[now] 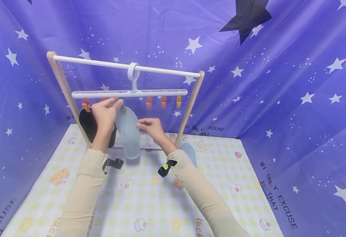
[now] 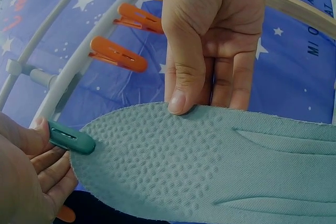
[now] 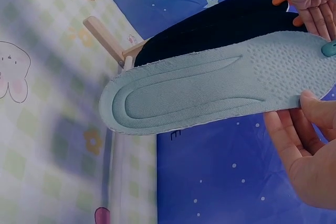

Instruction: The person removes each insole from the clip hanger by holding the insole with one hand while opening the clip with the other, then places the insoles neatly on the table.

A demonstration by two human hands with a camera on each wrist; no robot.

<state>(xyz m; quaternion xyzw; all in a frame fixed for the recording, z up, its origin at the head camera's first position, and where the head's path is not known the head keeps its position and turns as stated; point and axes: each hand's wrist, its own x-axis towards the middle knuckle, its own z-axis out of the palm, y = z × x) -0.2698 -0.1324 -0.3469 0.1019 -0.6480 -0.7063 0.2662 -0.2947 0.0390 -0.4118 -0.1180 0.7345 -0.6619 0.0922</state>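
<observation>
A light blue-green insole [image 1: 128,131] hangs toe up below the white hanger [image 1: 107,94], in front of its left half. At its toe end is a teal clip [image 2: 72,137], whose tip overlaps the insole's edge. My left hand [image 1: 104,113] pinches this clip between thumb and fingers. Farther down the side, my right hand [image 1: 151,127] holds the insole's edge, thumb on the dimpled face and fingers behind it. Black insoles [image 3: 210,30] hang behind on the left, near orange clips [image 1: 86,104].
The hanger hooks over the white rod of a wood-ended rack [image 1: 187,112]. More orange clips [image 1: 163,102] and a yellow clip [image 1: 178,101] hang on its right half. Another light blue insole [image 1: 188,153] lies on the patterned tablecloth [image 1: 161,204], partly hidden by the right sleeve.
</observation>
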